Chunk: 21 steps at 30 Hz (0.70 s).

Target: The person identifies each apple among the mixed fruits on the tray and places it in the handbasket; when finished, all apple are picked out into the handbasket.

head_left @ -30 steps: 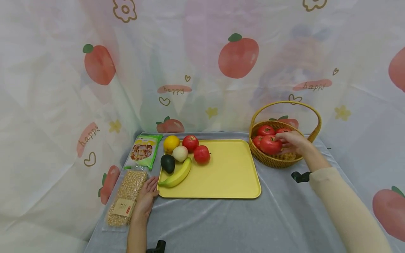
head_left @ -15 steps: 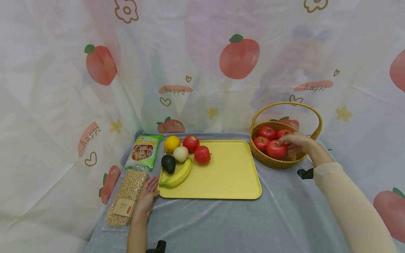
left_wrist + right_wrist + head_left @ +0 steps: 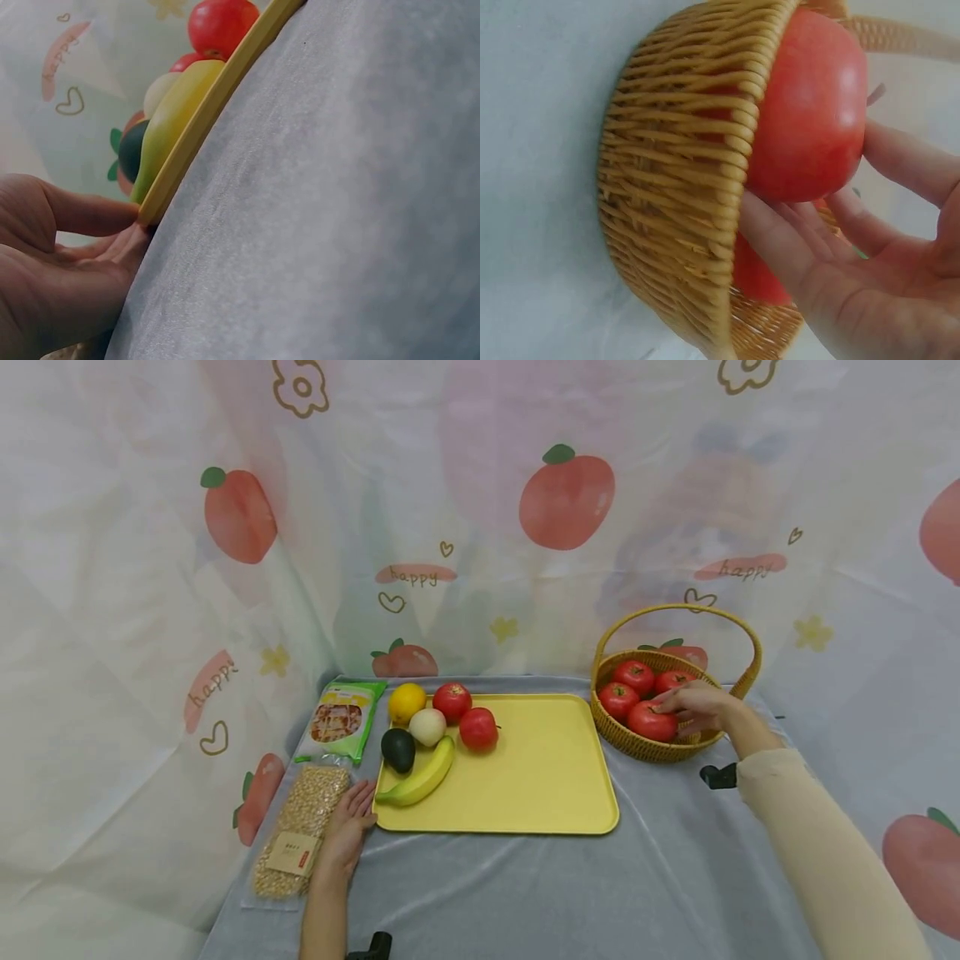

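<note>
In the wicker basket (image 3: 637, 748), four tomatoes show; the front tomato (image 3: 651, 722) sits inside by the near rim. The right hand (image 3: 696, 706) has its grip closed around it, thumb at one side and fingers curved under the other. The other three, the left tomato (image 3: 618, 702), the back tomato (image 3: 633, 677) and the far right tomato (image 3: 673, 682), lie beyond it.

The yellow tray (image 3: 547, 772) holds a yellow fruit (image 3: 407, 702), two red fruits (image 3: 478, 729), a pale round fruit (image 3: 427, 727), a dark green avocado (image 3: 398, 750) and a banana (image 3: 420, 777), all toward its left. The left hand (image 3: 347, 831) grasps nothing: its fingers lie nearly straight along the tray's near left corner, thumb tip touching the edge.

On the grey surface (image 3: 510, 893), a green packet (image 3: 339, 720) bears a food picture. The clear grain bag (image 3: 311, 802) carries a beige label (image 3: 292, 852) with a red patch, its print too small to read. The backdrop (image 3: 480, 627) reads "happy" in several places.
</note>
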Tool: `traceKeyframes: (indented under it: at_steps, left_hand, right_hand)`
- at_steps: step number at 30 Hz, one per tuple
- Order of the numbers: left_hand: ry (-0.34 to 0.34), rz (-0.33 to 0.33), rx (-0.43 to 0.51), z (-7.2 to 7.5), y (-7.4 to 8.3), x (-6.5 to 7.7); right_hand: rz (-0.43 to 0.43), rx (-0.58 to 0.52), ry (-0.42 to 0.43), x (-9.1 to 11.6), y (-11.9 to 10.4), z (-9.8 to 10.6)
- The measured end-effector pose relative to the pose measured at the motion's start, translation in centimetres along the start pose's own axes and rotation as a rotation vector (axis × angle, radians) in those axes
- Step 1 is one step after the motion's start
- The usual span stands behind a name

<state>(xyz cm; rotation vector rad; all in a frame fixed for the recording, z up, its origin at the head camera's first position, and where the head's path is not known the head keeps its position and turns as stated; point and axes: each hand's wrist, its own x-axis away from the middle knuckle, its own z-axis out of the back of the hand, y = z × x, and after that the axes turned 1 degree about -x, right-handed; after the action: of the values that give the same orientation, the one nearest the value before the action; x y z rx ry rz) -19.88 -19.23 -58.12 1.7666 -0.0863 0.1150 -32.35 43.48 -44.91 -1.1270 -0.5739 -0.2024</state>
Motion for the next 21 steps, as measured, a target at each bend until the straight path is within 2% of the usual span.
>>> traceKeyframes:
  at_steps: [13,21]
  left_hand:
    - [0.004,0.034,-0.027,0.2,-0.1,0.0]
    - [0.005,0.036,-0.029,0.2,0.1,-0.1]
  right_hand:
    - [0.021,-0.058,-0.026,-1.9,0.7,-1.6]
    - [0.047,-0.021,-0.005,-2.6,0.8,-2.3]
